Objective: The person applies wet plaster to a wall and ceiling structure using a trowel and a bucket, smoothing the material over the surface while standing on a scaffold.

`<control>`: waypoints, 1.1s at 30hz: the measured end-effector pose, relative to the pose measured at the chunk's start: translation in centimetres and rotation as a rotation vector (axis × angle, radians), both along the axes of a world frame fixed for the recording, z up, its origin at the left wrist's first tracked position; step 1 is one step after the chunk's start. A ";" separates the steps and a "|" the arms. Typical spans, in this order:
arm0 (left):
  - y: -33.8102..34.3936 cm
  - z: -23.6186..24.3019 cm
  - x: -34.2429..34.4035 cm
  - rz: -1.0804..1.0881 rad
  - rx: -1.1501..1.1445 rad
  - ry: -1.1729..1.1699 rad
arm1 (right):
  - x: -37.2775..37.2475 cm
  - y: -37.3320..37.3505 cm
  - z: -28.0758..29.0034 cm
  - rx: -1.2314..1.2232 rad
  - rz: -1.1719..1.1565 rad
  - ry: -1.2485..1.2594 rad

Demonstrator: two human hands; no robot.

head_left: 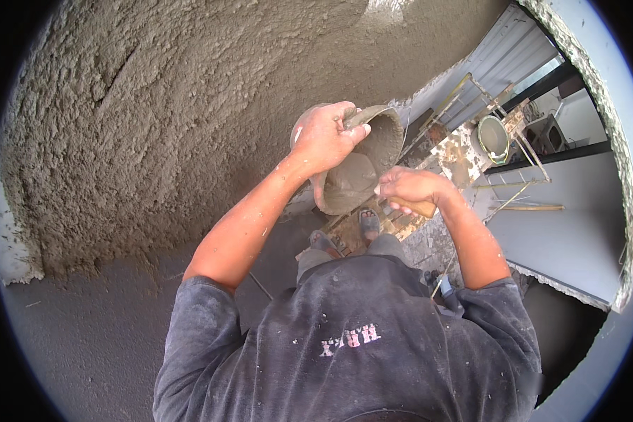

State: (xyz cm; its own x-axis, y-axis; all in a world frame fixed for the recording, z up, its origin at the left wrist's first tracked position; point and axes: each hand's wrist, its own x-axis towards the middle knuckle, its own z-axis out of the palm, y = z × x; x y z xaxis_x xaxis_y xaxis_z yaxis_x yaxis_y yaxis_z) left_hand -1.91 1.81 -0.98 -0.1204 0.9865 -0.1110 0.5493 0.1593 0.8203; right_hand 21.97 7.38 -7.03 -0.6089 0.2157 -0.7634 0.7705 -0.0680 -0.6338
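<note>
My left hand [330,137] is closed over the rim of a mortar-caked bucket [388,137], which is tilted with its mouth toward me. Inside it is wet grey mortar. My right hand [413,187] grips the wooden handle [422,208] of a trowel at the bucket's lower right edge. Its blade reaches into the bucket, where a smooth, mortar-coated rounded shape [353,173] shows; I cannot clearly tell blade from mortar there. Just beyond the bucket stands a wall coated in rough wet mortar [190,105].
My feet [369,224] stand on mortar-spattered boards high above the floor. Down to the right are a second bucket [494,138] and a metal frame [531,158]. A wall opening with a ragged edge [620,211] curves along the right. A smooth grey surface [112,337] lies lower left.
</note>
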 end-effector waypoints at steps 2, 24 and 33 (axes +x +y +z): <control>0.9 -0.1 -0.3 -0.004 0.029 -0.017 | 1.0 -0.9 -2.4 -0.669 -0.339 0.264; -10.8 -10.6 -2.4 0.735 0.123 -1.132 | 4.7 -2.0 9.2 -0.467 -1.097 1.210; -23.6 -9.9 -6.1 0.919 0.209 -0.960 | 0.4 13.1 24.4 0.886 -1.823 1.718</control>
